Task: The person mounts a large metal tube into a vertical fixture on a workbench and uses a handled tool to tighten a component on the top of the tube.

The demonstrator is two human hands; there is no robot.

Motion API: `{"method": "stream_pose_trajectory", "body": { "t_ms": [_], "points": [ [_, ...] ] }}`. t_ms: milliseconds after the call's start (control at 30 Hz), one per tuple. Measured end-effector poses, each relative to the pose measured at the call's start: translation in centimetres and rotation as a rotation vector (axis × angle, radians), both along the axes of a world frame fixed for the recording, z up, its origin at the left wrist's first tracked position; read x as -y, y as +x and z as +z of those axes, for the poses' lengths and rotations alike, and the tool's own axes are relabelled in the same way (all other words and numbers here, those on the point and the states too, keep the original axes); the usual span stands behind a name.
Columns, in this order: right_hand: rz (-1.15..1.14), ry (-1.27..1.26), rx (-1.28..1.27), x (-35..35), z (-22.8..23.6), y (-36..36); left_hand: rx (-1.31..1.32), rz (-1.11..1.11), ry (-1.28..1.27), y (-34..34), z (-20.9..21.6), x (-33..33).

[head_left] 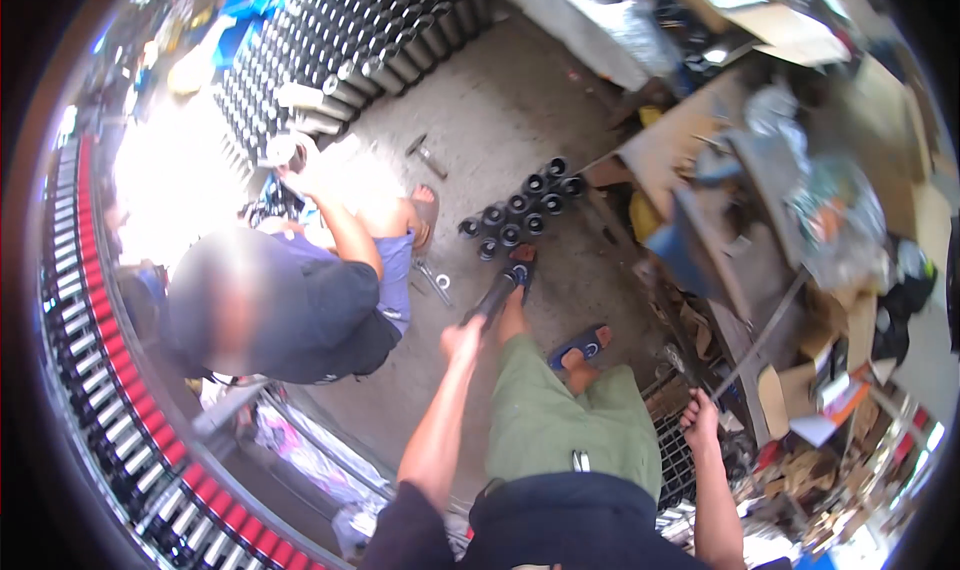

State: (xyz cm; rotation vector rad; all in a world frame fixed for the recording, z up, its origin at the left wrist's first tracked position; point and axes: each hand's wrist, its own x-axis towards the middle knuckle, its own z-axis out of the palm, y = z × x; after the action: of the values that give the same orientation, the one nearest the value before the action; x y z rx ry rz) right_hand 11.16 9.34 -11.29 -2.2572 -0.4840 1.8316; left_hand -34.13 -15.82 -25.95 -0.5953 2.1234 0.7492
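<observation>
My left hand (463, 340) is closed round the end of a dark cylinder (493, 300), which slants out over my foot. Off to the right, my right hand (700, 418) grips the lower end of a long thin grey rod (762, 338) that rises toward the cluttered bench. A cluster of several black cylinders (518, 204) stands upright on the floor beyond my feet, with pale rings at their tops. The far tip of the held cylinder lies close to my sandal.
At my left a co-worker (310, 290) sits low, hands near a pale cylinder. A hammer (428, 156) lies on the floor. Stacked cylinders (400, 40) fill the back. A red-and-silver roller conveyor (110, 340) curves along the left; a cluttered bench (690, 120) stands right.
</observation>
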Motion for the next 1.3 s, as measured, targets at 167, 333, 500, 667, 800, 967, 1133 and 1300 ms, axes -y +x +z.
{"method": "stream_pose_trajectory", "body": {
  "t_ms": [167, 333, 500, 667, 800, 967, 1133, 1300],
  "points": [
    [0.084, 0.056, 0.054, 6.0, 1.6, 6.5, 0.420, -0.238, 0.718, 0.6, 31.2, 8.3],
    [0.245, 0.453, 0.447, 7.7, -1.0, 10.0, 0.028, -0.530, 1.241, 0.5, 43.4, -14.8],
    [0.308, 0.474, 0.699, 9.3, 6.5, 7.6, -0.619, -0.874, 1.796, 1.2, 47.2, -28.6],
    [0.281, 0.621, 0.742, 14.6, 8.0, 6.7, -0.544, -0.691, 1.605, 1.2, 48.3, -38.8],
    [0.280, 0.674, 0.708, 17.1, 9.9, 4.8, -0.298, -0.650, 1.604, -1.1, 45.0, -44.1],
    [0.264, 0.841, 0.613, 16.5, 13.3, 2.3, -0.280, -0.756, 1.254, 1.4, 47.7, -47.5],
    [0.277, 0.912, 0.582, 13.6, 17.8, -0.6, -0.936, -0.660, 1.124, 3.4, 45.9, -47.8],
    [0.290, 0.914, 0.542, 11.9, 21.3, -2.4, -1.369, -0.324, 1.149, 7.7, 44.7, -42.0]
  ]
}}
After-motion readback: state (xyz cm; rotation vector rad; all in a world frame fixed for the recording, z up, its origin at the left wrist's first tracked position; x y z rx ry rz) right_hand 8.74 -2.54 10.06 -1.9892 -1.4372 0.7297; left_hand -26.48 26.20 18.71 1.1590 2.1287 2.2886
